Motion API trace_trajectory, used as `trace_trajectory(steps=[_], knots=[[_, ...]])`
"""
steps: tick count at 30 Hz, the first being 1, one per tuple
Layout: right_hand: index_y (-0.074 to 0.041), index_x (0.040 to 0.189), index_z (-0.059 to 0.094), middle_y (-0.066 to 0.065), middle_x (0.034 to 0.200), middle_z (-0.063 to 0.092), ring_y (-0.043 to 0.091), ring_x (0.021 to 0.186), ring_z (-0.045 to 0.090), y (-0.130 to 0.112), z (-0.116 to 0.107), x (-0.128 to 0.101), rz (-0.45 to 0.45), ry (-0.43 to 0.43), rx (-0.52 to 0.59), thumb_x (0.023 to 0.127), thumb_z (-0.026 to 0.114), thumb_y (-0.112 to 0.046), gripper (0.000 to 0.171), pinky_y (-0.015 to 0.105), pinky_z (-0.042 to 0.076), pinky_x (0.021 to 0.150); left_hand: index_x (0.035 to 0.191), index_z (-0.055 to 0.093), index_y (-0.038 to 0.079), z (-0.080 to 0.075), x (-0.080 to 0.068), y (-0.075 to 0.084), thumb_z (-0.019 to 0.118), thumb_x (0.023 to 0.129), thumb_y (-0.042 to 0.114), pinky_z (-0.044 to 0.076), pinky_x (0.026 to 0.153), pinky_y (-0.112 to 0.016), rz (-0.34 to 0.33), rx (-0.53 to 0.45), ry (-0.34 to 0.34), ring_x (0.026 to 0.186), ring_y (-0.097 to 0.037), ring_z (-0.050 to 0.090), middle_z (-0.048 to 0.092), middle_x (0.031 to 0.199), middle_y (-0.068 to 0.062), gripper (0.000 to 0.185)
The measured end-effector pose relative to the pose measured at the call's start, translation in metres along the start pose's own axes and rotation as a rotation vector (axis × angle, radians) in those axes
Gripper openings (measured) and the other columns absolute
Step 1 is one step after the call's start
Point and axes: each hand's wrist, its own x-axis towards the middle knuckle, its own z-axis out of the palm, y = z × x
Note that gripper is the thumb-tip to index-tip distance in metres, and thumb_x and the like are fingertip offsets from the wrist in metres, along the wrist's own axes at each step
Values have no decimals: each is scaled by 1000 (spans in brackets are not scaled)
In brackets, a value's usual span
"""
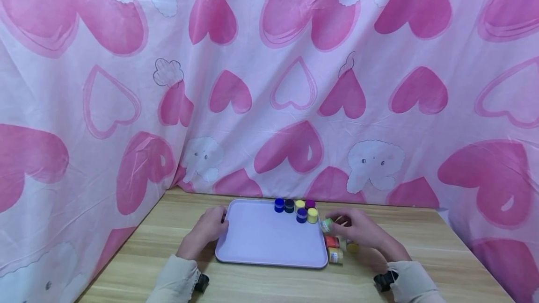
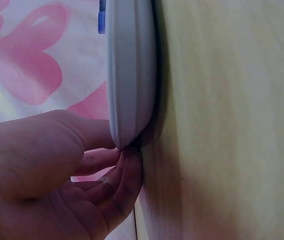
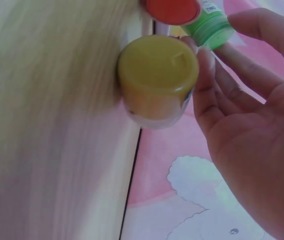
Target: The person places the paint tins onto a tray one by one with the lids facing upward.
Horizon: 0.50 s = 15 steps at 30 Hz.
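Observation:
My left hand (image 1: 210,224) grips the left rim of a pale lilac tray (image 1: 265,242); in the left wrist view the thumb lies on one side of the tray edge (image 2: 129,75) and curled fingers (image 2: 129,175) meet it from below. Just off the tray's right edge, my right hand (image 1: 358,226) pinches a small green paint jar (image 1: 326,225) between thumb and fingers. The right wrist view has this green jar (image 3: 212,30) tilted. Below that hand stand a red jar (image 1: 332,241), an orange one (image 1: 335,255) and a yellow-lidded jar (image 3: 157,70), partly covered in the head view.
Several small jars are grouped at the tray's far right corner: blue (image 1: 279,205), black (image 1: 289,205), purple (image 1: 309,204) and yellow (image 1: 312,215) among them. The wooden table (image 1: 261,284) meets a pink heart-patterned curtain (image 1: 290,148) at the back and sides.

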Motion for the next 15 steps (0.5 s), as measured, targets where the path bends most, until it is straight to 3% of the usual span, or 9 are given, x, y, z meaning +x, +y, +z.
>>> trace_trajectory(steps=[15], knots=[[-16, 138, 72, 2, 120, 75, 22, 104, 70, -19, 5, 4, -41, 26, -18, 104, 72, -38, 40, 26, 60, 83, 106, 72, -1, 0, 0, -2, 72, 98, 4, 61, 79, -43, 30, 5, 14, 83, -21, 63, 70, 92, -10, 10]])
